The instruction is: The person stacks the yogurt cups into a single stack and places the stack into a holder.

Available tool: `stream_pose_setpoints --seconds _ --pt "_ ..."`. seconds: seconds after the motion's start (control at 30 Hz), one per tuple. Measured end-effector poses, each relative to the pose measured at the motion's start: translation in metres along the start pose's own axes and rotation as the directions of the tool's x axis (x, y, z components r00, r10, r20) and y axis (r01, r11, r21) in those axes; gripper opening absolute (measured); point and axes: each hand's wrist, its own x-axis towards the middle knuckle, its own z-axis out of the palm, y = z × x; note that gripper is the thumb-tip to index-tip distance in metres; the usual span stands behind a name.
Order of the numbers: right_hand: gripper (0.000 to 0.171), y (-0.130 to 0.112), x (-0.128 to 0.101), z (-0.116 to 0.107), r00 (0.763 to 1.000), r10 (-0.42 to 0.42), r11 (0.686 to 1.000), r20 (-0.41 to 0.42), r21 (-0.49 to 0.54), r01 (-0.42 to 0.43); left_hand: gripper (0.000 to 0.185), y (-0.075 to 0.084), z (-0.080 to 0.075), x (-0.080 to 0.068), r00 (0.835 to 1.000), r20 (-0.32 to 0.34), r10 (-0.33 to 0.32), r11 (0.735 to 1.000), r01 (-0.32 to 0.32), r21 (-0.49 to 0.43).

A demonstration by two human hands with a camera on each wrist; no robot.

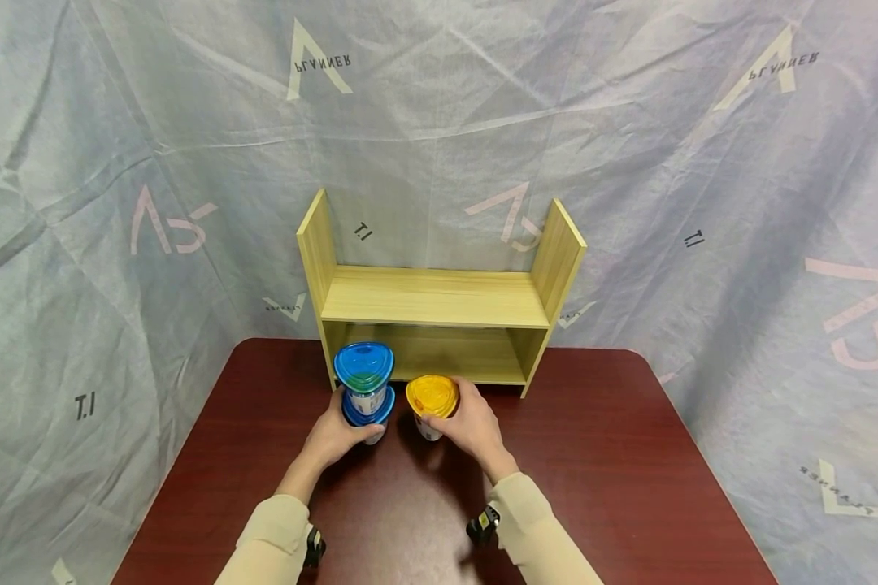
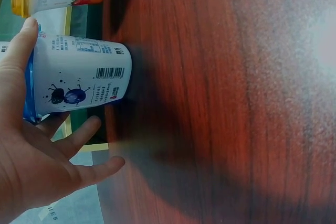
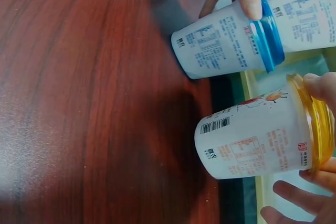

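Two white printed yogurt cups with blue lids stand one on top of the other near the shelf's left front. My left hand grips the lower cup around its lid, thumb on the near side. The upper cup rests on that lid. To the right, a yellow-lidded yogurt cup with strawberry pictures is held near its lid by my right hand, between thumb and fingers. A small gap separates it from the blue-lidded stack. Whether the bottoms of the held cups touch the table cannot be told.
Just behind the cups stands a two-level wooden shelf with raised side panels. It sits at the back of a dark red wood-grain table. A grey printed cloth hangs behind and at both sides.
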Motion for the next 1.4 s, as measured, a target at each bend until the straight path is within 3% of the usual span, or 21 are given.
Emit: stream_pose_setpoints --seconds 1.4 --pt "0.092 -0.034 0.016 -0.042 0.996 -0.021 1.000 -0.091 0.011 0.022 0.113 -0.001 0.000 0.000 1.000 0.006 -0.021 1.000 0.021 0.003"
